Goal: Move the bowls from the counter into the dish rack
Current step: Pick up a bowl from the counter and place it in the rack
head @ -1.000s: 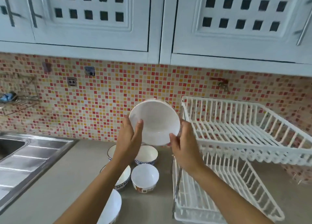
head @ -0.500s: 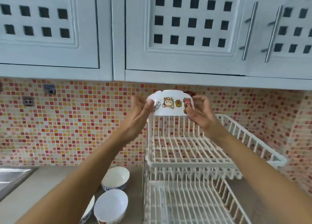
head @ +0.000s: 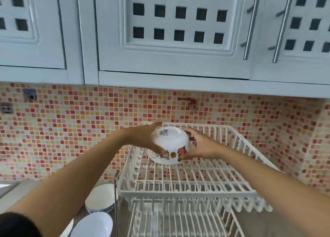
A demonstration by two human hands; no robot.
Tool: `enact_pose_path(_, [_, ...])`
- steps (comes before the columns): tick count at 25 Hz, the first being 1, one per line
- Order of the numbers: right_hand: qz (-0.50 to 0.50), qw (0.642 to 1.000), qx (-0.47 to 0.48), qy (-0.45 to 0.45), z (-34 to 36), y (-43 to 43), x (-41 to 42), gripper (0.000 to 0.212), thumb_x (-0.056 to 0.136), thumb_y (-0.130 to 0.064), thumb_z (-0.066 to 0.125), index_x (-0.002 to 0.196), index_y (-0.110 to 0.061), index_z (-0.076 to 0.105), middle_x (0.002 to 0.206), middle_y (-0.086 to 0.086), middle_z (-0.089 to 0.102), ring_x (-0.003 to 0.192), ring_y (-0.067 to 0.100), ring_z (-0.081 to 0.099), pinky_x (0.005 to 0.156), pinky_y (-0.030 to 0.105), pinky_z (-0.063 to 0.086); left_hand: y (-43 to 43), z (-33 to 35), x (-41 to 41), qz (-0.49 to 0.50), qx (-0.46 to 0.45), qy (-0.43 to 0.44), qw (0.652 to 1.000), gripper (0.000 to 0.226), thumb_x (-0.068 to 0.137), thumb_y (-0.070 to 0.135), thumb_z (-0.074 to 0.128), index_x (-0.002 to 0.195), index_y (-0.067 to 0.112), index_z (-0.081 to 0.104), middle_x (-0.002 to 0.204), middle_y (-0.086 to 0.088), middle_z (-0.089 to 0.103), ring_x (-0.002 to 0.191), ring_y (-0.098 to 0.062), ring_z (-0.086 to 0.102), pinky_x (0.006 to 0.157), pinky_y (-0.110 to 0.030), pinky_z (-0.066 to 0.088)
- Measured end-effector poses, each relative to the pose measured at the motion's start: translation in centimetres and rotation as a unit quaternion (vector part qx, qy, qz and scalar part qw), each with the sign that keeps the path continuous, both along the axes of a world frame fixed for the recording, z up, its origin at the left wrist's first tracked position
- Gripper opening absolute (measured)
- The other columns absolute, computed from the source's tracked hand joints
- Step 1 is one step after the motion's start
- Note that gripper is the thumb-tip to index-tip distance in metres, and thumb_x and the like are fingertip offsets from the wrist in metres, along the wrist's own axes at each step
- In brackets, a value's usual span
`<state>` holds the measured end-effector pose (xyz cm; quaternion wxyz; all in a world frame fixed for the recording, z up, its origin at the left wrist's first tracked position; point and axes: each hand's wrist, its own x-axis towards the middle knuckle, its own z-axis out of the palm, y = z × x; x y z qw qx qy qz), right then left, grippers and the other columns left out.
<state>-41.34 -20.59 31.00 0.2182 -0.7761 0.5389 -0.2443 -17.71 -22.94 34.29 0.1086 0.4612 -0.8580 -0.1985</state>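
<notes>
Two hands, my left hand [head: 142, 138] and right hand [head: 200, 147], hold the upside-down bowl [head: 169, 145] over the rack [head: 196, 179]; it could tip between the bars.

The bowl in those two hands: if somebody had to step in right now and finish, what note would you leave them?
Left hand and right hand: both grip the cartoon-print bowl, upside down, at the back of the dish rack's top tier. I cannot tell if it rests on the wires.
Done: no bowl released in the rack.
Left: set this one down and let go, then bring the bowls on the counter left of the rack: blue-rimmed bowl, plain white bowl, and a third, barely visible behind the left forearm.
</notes>
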Motion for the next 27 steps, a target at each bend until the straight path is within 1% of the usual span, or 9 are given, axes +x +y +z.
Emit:
enact_pose_path(3, [0.019, 0.997, -0.007, 0.071, -1.0, -1.7, 0.4, 0.108, 0.06, -0.046, 0.085, 0.146, -0.025, 0.024, 0.149, -0.006, 0.033, 0.134, 0.015, 0.036, 0.112, 0.036, 0.032, -1.4, -0.7, -1.0, 0.001, -0.015, -0.078, 0.997, 0.092, 0.065, 0.051, 0.079, 0.141, 0.032, 0.03, 0.141, 0.007, 0.047, 0.125, -0.02, 0.049, 0.105, -0.036, 0.043])
enact_pose_path(5, [0.031, 0.996, -0.012, 0.089, -1.8, -2.3, 0.5, 0.103, 0.062, -0.043, 0.084, 0.145, -0.026, 0.026, 0.146, -0.006, 0.035, 0.13, 0.013, 0.036, 0.11, 0.033, 0.032, -2.0, -1.2, -1.5, 0.014, -0.012, -0.112, 0.994, 0.095, 0.064, 0.052, 0.079, 0.143, 0.03, 0.028, 0.141, 0.003, 0.048, 0.126, -0.023, 0.049, 0.106, -0.038, 0.042])
enact_pose_path(8, [0.033, 0.992, -0.022, 0.118, -2.4, -2.7, 0.4, 0.104, 0.062, -0.046, 0.084, 0.145, -0.028, 0.025, 0.148, -0.005, 0.034, 0.133, 0.016, 0.035, 0.112, 0.035, 0.031, -2.2, -1.8, -1.9, 0.034, -0.017, -0.144, 0.989, 0.104, 0.067, 0.05, 0.078, 0.148, 0.023, 0.019, 0.149, 0.001, 0.04, 0.134, -0.024, 0.041, 0.112, -0.038, 0.034])
enact_pose_path(12, [0.053, 0.99, 0.005, 0.133, -2.7, -2.6, 0.4, 0.102, 0.064, -0.048, 0.081, 0.146, -0.029, 0.024, 0.149, -0.006, 0.035, 0.133, 0.016, 0.038, 0.113, 0.04, 0.033, -2.7, -2.2, -1.6, 0.035, 0.018, -0.19, 0.981, 0.109, 0.054, 0.066, 0.075, 0.144, 0.032, 0.025, 0.145, 0.007, 0.044, 0.128, -0.022, 0.046, 0.109, -0.042, 0.038])
enact_pose_path(17, [0.04, 0.984, 0.041, 0.17, -2.3, -2.3, 0.7, 0.105, 0.068, -0.053, 0.076, 0.149, -0.028, 0.015, 0.153, -0.003, 0.03, 0.137, 0.019, 0.033, 0.114, 0.042, 0.03, -2.2, -2.2, -1.5, 0.043, 0.027, -0.194, 0.98, 0.107, 0.062, 0.066, 0.071, 0.147, 0.027, 0.02, 0.15, 0.003, 0.04, 0.131, -0.024, 0.045, 0.109, -0.042, 0.038])
enact_pose_path(19, [0.028, 0.971, 0.056, 0.229, -1.8, -2.2, 0.6, 0.115, 0.068, -0.06, 0.072, 0.151, -0.022, 0.003, 0.16, 0.001, 0.012, 0.145, 0.022, 0.02, 0.119, 0.041, 0.021, -1.4, -2.2, -1.5, 0.043, 0.016, -0.187, 0.981, 0.108, 0.07, 0.063, 0.067, 0.15, 0.021, 0.01, 0.156, -0.002, 0.029, 0.137, -0.025, 0.037, 0.113, -0.042, 0.034])
enact_pose_path(21, [0.001, 0.954, 0.064, 0.293, -0.7, -1.8, 0.7, 0.121, 0.069, -0.061, 0.07, 0.151, -0.016, -0.006, 0.161, 0.003, -0.006, 0.148, 0.022, 0.002, 0.121, 0.04, 0.011, -0.2, -1.5, -1.1, 0.033, -0.02, -0.155, 0.987, 0.105, 0.078, 0.061, 0.06, 0.152, 0.016, 0.0, 0.161, -0.003, 0.012, 0.145, -0.026, 0.023, 0.119, -0.044, 0.024])
enact_pose_path(23, [-0.022, 0.953, 0.038, 0.301, 0.9, -1.2, 1.3, 0.116, 0.073, -0.056, 0.069, 0.151, -0.015, -0.006, 0.16, 0.003, -0.009, 0.148, 0.021, -0.003, 0.121, 0.039, 0.006, 1.2, -0.1, -0.1, 0.027, -0.061, -0.112, 0.991, 0.095, 0.085, 0.058, 0.051, 0.152, 0.015, -0.001, 0.161, -0.004, 0.007, 0.147, -0.025, 0.017, 0.119, -0.042, 0.017])
enact_pose_path(27, [-0.007, 0.969, -0.09, 0.232, 4.1, 0.6, 6.6, 0.089, 0.086, -0.044, 0.06, 0.151, -0.017, 0.005, 0.161, 0.004, 0.003, 0.148, 0.022, 0.008, 0.119, 0.038, 0.013, 3.8, 2.2, 4.4, 0.053, -0.095, -0.043, 0.993, 0.072, 0.094, 0.048, 0.041, 0.151, 0.012, 0.016, 0.158, -0.007, 0.023, 0.14, -0.026, 0.035, 0.114, -0.039, 0.028])
